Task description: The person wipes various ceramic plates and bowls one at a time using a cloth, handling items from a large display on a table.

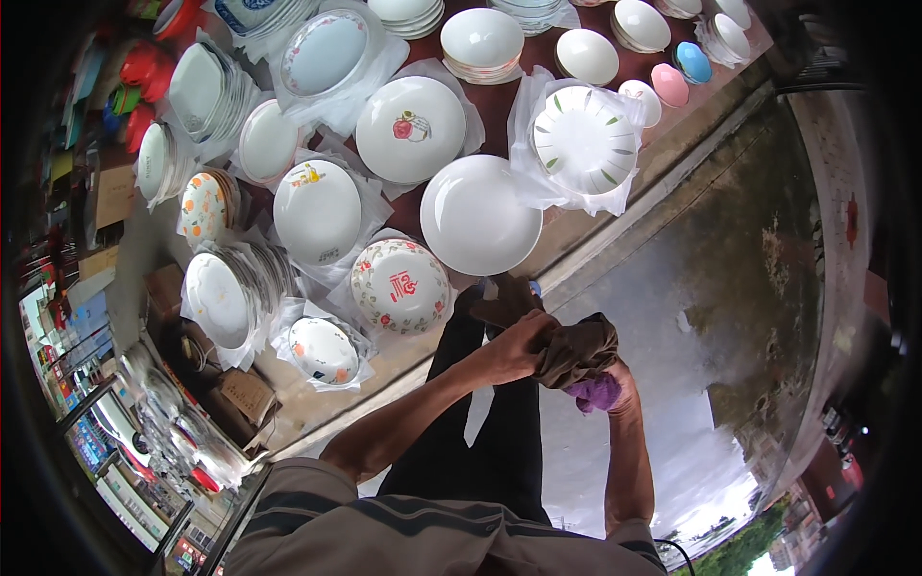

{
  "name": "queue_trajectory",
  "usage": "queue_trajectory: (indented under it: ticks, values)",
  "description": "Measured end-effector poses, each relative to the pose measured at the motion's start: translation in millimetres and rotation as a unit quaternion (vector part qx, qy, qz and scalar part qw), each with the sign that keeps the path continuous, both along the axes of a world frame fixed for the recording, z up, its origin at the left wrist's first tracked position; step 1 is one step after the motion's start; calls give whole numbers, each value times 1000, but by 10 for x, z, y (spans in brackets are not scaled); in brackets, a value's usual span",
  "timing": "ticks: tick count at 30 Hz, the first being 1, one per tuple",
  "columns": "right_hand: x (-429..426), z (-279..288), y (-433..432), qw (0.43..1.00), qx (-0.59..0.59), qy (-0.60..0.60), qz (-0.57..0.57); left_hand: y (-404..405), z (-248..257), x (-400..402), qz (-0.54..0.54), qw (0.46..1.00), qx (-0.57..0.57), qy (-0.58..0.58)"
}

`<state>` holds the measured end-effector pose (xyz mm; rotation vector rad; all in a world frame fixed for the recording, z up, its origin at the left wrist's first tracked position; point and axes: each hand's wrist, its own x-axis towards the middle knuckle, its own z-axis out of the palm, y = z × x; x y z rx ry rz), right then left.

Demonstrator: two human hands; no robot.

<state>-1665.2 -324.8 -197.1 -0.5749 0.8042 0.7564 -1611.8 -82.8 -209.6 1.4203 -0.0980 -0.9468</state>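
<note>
In front of my body I hold a bunched brown cloth (pixel 580 349) between both hands. My left hand (pixel 524 347) is closed on its left end. My right hand (pixel 624 385) grips its right side, together with a purple cloth (pixel 595 394) bunched underneath. Nearest beyond the hands is a plain white plate (pixel 481 214). To its left, a round dish with a floral rim and a red character (pixel 400 286) lies on wrapping. A scalloped plate with green leaf marks (pixel 585 140) rests on white wrapping farther up.
Stacked plates (pixel 216 299) and bowls (pixel 481 39) cover the dark red surface. Pink (pixel 670 85) and blue (pixel 693 63) bowls stand near its right edge. A cardboard box (pixel 247 396) sits at lower left. Right of my legs, wet ground (pixel 612 446) reflects the sky.
</note>
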Motion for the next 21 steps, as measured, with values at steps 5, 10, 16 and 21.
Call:
queue_trajectory:
  ticks: [5, 10, 16, 21]
  values:
    - [147, -35, 48, 997, -27, -66, 15, 165, 377, 185, 149, 978, -107, 94]
    - [426, -37, 165, 984, -117, -69, 115, 451, 497, 361, 281, 916, -170, 232]
    - [835, -230, 615, 939, -170, -166, 251, 1035, 842, 831, 348, 834, -343, 256]
    - [1015, -296, 898, 896, -229, -197, 324, 1272, 695, 1046, 379, 859, -282, 199]
